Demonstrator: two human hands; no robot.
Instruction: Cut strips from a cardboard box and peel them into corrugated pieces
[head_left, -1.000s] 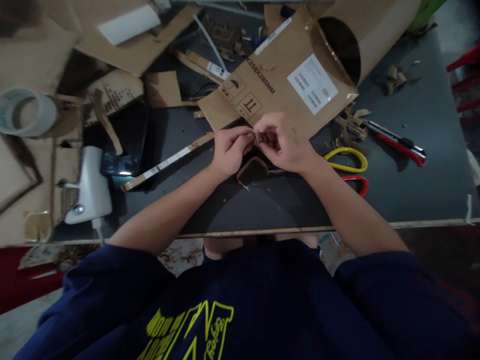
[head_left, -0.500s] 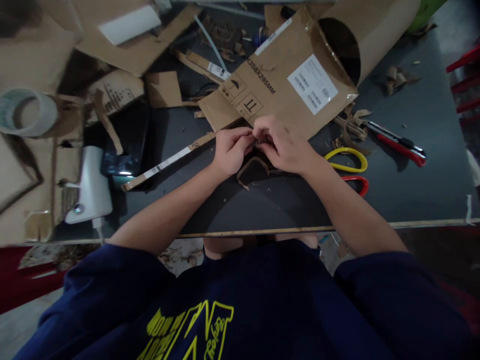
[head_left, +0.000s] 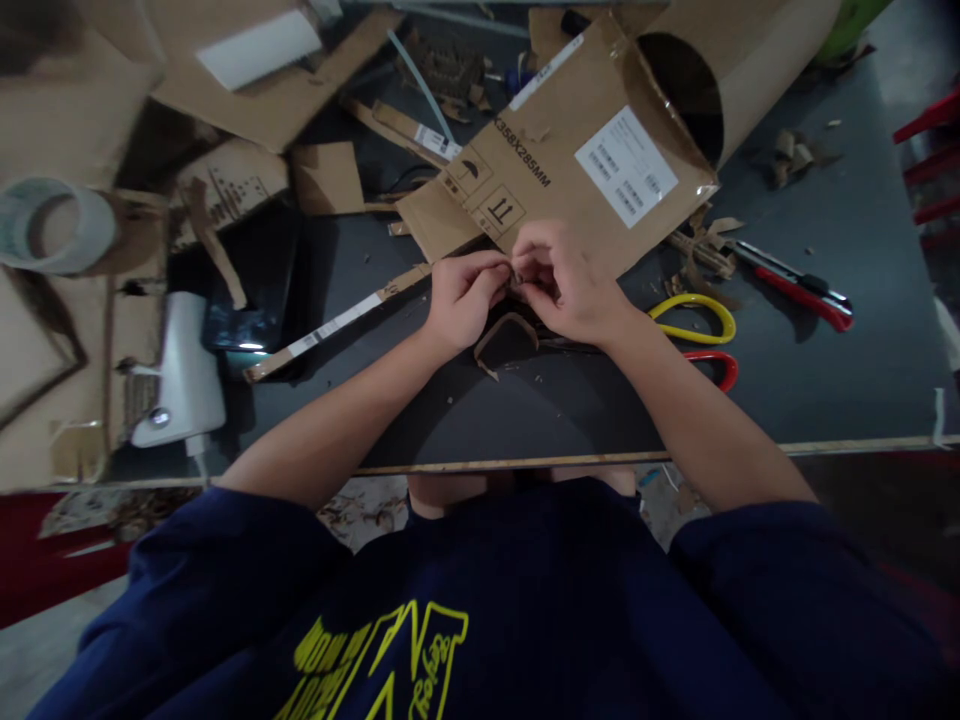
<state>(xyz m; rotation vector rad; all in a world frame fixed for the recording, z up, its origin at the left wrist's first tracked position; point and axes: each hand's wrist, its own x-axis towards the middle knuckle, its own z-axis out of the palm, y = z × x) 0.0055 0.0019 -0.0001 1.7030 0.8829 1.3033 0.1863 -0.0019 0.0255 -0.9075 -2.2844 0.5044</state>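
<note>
Fingertips pinched, my left hand meets my right hand over the middle of the table, in front of a printed cardboard sheet. Between them is a thin strip of brown cardboard, mostly hidden by the fingers. Both hands are closed on it. Just below, a bent cardboard scrap lies on the dark tabletop. Scissors with one yellow handle and one red lie beside my right wrist, their blades running under that hand. A long labelled cardboard strip stretches away left of my left hand.
A utility knife with a red grip lies at the right. A cardboard tube stands behind the printed sheet. To the left are a tape roll, a white hot glue gun and a black glossy object among cardboard pieces.
My right hand's fingers have shifted slightly at the pinch, and a little more of the cardboard strip shows between the fingertips. My left hand stays nearly in place.
</note>
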